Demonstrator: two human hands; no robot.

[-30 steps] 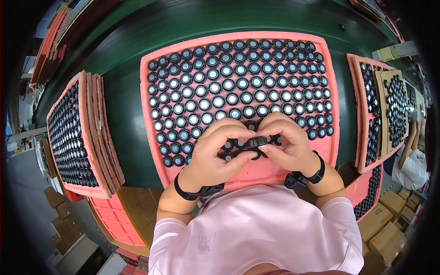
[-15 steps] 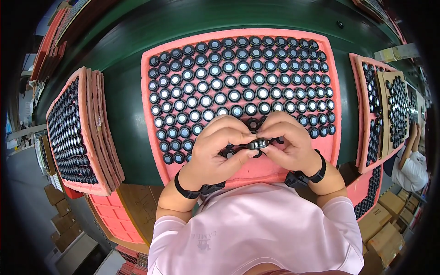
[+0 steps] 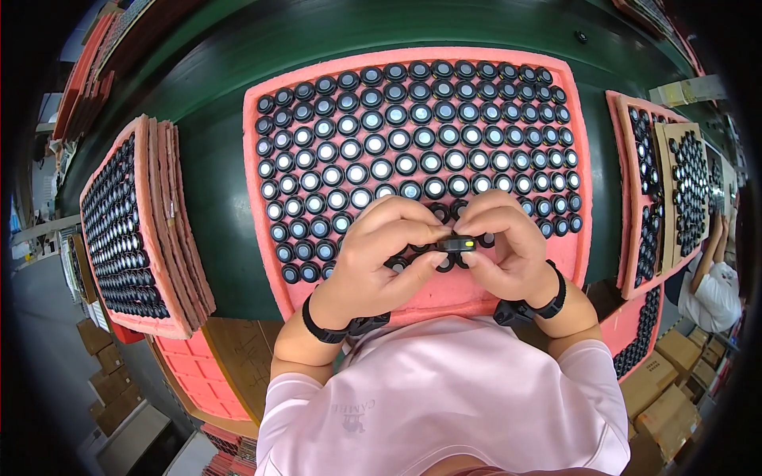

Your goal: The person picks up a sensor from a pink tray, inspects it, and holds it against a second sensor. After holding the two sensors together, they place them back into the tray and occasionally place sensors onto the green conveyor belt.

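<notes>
Between both hands I hold a small round black part (image 3: 454,244) edge-up, with a yellow-green mark showing on its side near the right fingertips. My left hand (image 3: 379,255) pinches its left end between thumb and fingers. The right end is gripped the same way by my right hand (image 3: 509,247). Under them lies a pink foam tray (image 3: 444,306) filled with rows of round black parts (image 3: 406,165) with pale grey-white centres. My fingers cover some of the nearest rows. Each wrist wears a black strap.
Stacked pink trays (image 3: 176,230) of similar parts stand on the left of the green table (image 3: 226,214). More trays (image 3: 627,198) are at the right, with a cardboard sheet (image 3: 684,131) on top. One loose black part (image 3: 581,36) lies far right. Another person (image 3: 713,293) sits beyond.
The black part has been turned in my fingers, so its yellow-green mark now shows. Both hands stay in nearly the same place over the tray.
</notes>
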